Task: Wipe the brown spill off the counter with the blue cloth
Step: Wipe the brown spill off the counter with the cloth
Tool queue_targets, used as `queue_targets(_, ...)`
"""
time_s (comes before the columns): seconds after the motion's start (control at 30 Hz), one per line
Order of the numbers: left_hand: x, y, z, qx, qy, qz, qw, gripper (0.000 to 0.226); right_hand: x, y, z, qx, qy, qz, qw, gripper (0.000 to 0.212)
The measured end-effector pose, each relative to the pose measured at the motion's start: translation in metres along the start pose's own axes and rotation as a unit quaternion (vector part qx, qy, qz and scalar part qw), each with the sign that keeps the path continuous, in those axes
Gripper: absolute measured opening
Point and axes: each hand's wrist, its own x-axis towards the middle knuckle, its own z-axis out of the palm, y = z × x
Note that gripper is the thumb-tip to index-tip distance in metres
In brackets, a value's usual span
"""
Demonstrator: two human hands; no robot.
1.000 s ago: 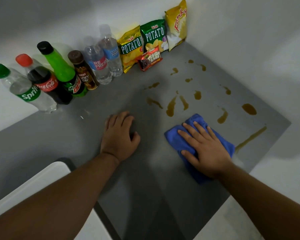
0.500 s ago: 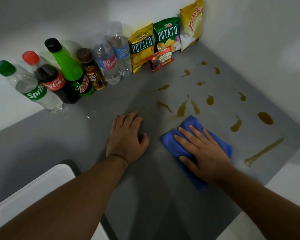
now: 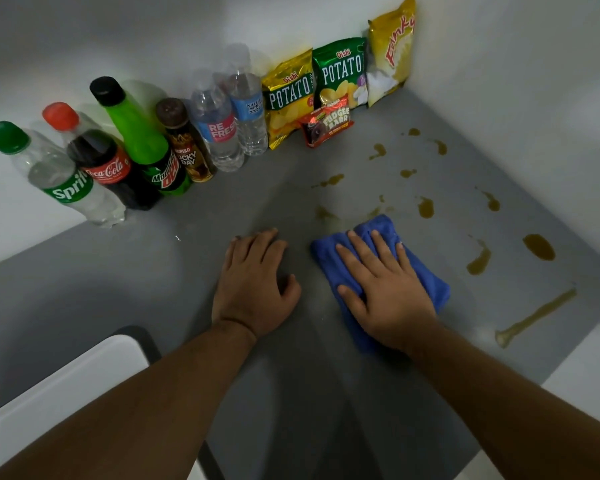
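Note:
A folded blue cloth (image 3: 426, 271) lies on the grey counter (image 3: 153, 265), and my right hand (image 3: 381, 289) presses flat on top of it, fingers spread. Its far edge sits over the near streaks of the brown spill. Brown spill patches remain beyond and to the right: a round blot (image 3: 538, 247), a long streak (image 3: 534, 317) near the right edge, and small drops (image 3: 425, 206) toward the far corner. My left hand (image 3: 253, 282) rests palm down on the bare counter just left of the cloth, holding nothing.
Several drink bottles stand along the back wall, from a Sprite bottle (image 3: 59, 178) to a water bottle (image 3: 248, 109). Chip bags (image 3: 340, 74) and a Fudgee Barr pack (image 3: 328, 124) lean in the far corner. A white surface (image 3: 49, 403) sits lower left.
My right hand has slid the cloth forward and left over the two near brown streaks, which now look faint or covered. My left hand has stayed in place.

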Motion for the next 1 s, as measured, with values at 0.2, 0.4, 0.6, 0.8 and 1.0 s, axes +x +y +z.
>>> queue_targets(0.2,0.0,-0.002,0.004,0.0,0.01,0.005,1.0,0.054,-0.012,0.052,-0.011,0.008,-0.015,-0.007,1.0,0.063)
queue_targets(0.4,0.001,-0.002,0.003,0.001,0.007,0.004,1.0,0.054,0.042,0.016,-0.015,-0.001,0.002,0.144,0.99,0.067)
queue_targets(0.6,0.003,-0.003,0.001,-0.004,-0.002,-0.003,1.0,0.056,0.014,-0.002,-0.006,0.004,-0.004,0.011,1.0,0.065)
queue_targets(0.8,0.033,-0.021,-0.003,-0.019,0.026,0.012,0.999,0.056,0.012,0.052,-0.013,0.033,0.005,-0.01,0.999,0.066)
queue_targets(1.0,0.061,-0.037,-0.001,0.004,0.014,-0.023,1.0,0.062,0.068,0.032,-0.018,0.006,0.016,0.116,0.993,0.072)
